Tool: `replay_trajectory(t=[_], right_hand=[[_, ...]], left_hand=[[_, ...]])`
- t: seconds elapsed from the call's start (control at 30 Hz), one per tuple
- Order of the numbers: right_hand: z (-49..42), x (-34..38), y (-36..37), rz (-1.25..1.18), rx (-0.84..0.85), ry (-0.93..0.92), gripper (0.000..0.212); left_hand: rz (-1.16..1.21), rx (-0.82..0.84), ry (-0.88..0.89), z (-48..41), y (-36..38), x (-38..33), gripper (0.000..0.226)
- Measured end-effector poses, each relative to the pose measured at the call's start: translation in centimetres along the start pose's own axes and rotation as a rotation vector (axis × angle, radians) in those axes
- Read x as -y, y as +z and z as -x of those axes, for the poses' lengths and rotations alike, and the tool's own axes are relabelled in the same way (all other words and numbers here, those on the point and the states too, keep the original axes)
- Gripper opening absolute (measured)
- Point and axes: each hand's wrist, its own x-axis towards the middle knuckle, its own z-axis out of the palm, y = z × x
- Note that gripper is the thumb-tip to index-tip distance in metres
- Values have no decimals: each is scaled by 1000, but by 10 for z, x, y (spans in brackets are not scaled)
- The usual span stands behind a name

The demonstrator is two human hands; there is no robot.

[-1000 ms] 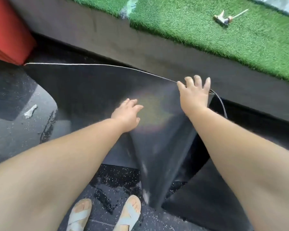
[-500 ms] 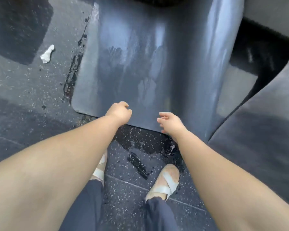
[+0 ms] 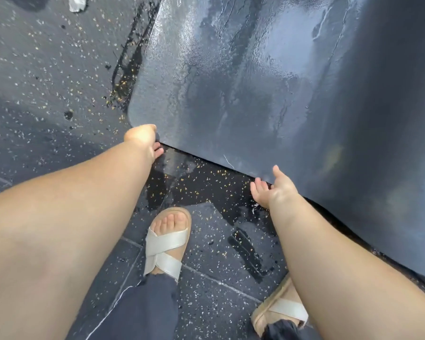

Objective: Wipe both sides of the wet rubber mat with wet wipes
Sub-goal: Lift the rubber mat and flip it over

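Head view: the rubber mat (image 3: 255,82) lies just beyond both hands, streaked wet; the left hand (image 3: 142,138) curls its fingers round the near edge; the right hand (image 3: 272,190) is relaxed, fingertips touching that edge; neither holds a wipe, so most wiping looks undone.

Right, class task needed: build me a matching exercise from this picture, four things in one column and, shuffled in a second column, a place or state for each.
Things
1. rubber mat
2. left hand
3. right hand
4. white scrap

Places or states
A. top left, on the speckled floor
B. wet and shiny
C. fingers spread, at the mat's near edge
D. at the mat's near left corner, fingers under the edge

Pairs: 1-B, 2-D, 3-C, 4-A
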Motion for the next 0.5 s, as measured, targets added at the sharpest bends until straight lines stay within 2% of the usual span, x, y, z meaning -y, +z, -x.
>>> replay_trajectory(t=[0.1, 0.17, 0.23, 0.3, 0.33, 0.43, 0.5], right_hand=[[-1, -9, 3, 12, -38, -72, 32], [1, -19, 8, -69, -33, -74, 26], [6, -37, 14, 8, 45, -95, 30], [10, -58, 25, 144, 109, -117, 28], [10, -65, 31, 187, 121, -115, 30], [14, -70, 42, 265, 93, -48, 35], [24, -64, 38, 360, 65, -16, 35]], left_hand=[[99, -54, 10, -8, -5, -4, 27], [129, -140, 134, -9, -9, -12, 2], [132, -224, 257, -13, -17, -27, 22], [95, -228, 284, -16, -30, -44, 17], [79, -186, 242, -17, -36, -49, 8], [61, -22, -2, -15, -49, -43, 36], [-19, 43, -104, 2, -50, -26, 39]])
